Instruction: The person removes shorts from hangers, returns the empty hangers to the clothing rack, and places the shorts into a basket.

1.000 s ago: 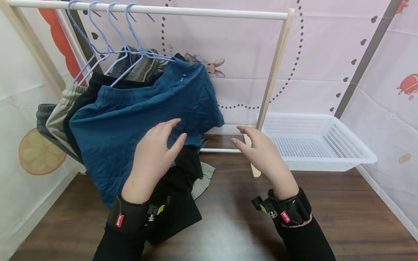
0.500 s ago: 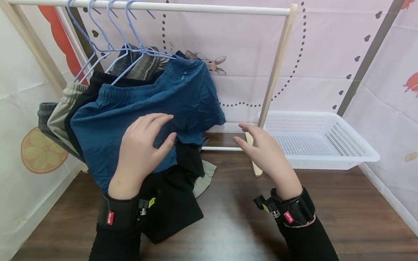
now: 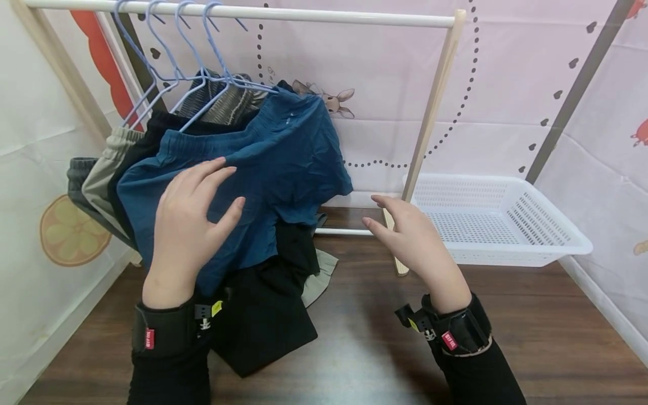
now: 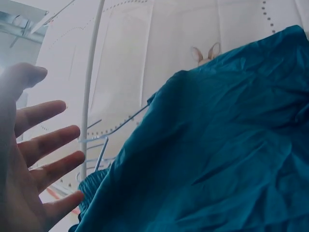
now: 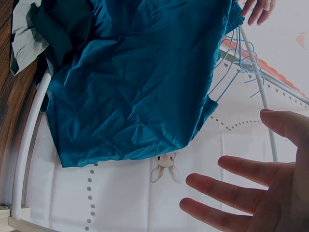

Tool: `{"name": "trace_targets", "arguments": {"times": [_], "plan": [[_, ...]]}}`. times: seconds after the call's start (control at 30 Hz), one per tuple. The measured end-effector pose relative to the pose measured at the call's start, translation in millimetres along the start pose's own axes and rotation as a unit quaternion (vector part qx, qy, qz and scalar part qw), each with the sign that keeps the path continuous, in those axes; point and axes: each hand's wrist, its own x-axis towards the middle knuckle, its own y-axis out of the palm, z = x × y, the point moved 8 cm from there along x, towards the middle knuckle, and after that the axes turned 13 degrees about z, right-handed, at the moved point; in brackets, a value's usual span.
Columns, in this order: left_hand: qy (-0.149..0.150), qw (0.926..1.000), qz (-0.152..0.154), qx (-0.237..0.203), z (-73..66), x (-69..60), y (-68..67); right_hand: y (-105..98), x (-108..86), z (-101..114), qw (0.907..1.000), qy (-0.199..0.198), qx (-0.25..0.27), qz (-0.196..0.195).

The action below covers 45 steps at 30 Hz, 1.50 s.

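Both our hands (image 3: 184, 225) (image 3: 412, 233) are released, the left before blue fabric shorts (image 3: 286, 152), the right alongside. Snagging, we judge, could drag the garment off its slim light-blue hanger (image 3: 206, 107).

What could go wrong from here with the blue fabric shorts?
1. The slim light-blue hangers sit close together on the white round rail; moving one could snag its neighbours.
2. The blue fabric shorts hang by their waistband, and neither the bare left hand nor the bare right hand holds them; a downward tug might slip them off.
3. The black fabric garment hangs behind, so a grab could catch both.
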Motion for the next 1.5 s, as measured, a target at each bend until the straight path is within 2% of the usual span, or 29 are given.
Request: {"name": "trace_targets", "arguments": {"times": [0.1, 0.27, 0.57, 0.83, 0.9, 1.03, 1.17, 1.33, 1.5], "plan": [[-0.027, 0.9995, -0.010, 0.012, 6.7, -2.1, -4.8, 0.5, -0.6, 0.6, 1.0000, 0.001, -0.009, 0.003], [-0.091, 0.9951, -0.029, 0.025, 21.6, -7.1, -13.2, 1.6, -1.5, 0.9, 0.9999, 0.003, -0.012, 0.008], [-0.151, 0.9848, -0.072, 0.045, 37.9, -15.7, -26.6, 3.4, -1.7, 1.3, 0.9998, 0.005, -0.011, 0.013], [-0.203, 0.9751, -0.054, 0.070, 45.2, -19.2, -27.2, 6.2, -0.4, -0.5, 0.9996, 0.002, -0.016, 0.022], [-0.209, 0.9741, -0.050, 0.070, 46.4, -19.3, -26.2, 6.6, 0.0, -0.9, 0.9996, 0.002, -0.015, 0.024], [-0.201, 0.9754, -0.053, 0.073, 46.8, -18.2, -25.8, 7.2, 1.2, -1.4, 0.9995, 0.001, -0.017, 0.027], [-0.211, 0.9733, -0.055, 0.070, 49.6, -18.3, -25.5, 8.1, 2.4, -0.7, 0.9994, 0.001, -0.019, 0.028], [-0.262, 0.9618, -0.041, 0.068, 56.3, -20.9, -23.4, 9.2, 2.6, -0.2, 0.9994, 0.002, -0.019, 0.030], [-0.321, 0.9466, -0.019, 0.019, 64.8, -24.9, -20.7, 10.0, 2.5, -1.1, 0.9993, 0.002, -0.016, 0.033]]}}
